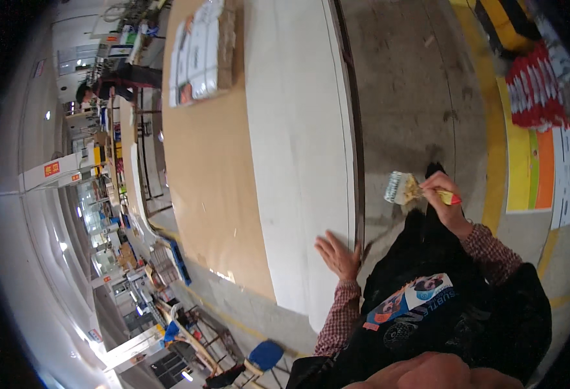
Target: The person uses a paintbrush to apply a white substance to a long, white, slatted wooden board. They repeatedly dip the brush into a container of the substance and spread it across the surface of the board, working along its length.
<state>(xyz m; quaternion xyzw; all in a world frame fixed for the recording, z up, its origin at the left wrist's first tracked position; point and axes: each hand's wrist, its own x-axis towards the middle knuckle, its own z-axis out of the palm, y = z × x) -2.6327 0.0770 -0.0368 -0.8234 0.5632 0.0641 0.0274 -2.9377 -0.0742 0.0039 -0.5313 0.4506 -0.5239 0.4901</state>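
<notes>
My left hand lies with fingers spread on a long white sheet or panel, close to its right edge. In my right hand is a paintbrush, gripped by its yellow and red handle. The wide, pale bristle end points left, held out over the floor beside the table, apart from the sheet. Under and left of the white sheet spreads a brown board or paper surface. Farther up on it sits a strapped white package.
A dark table edge runs along the sheet's right side. On the right are a yellow-black block and a red-and-white bundle. A blue-seated stool stands at lower left. Another person bends over a far bench.
</notes>
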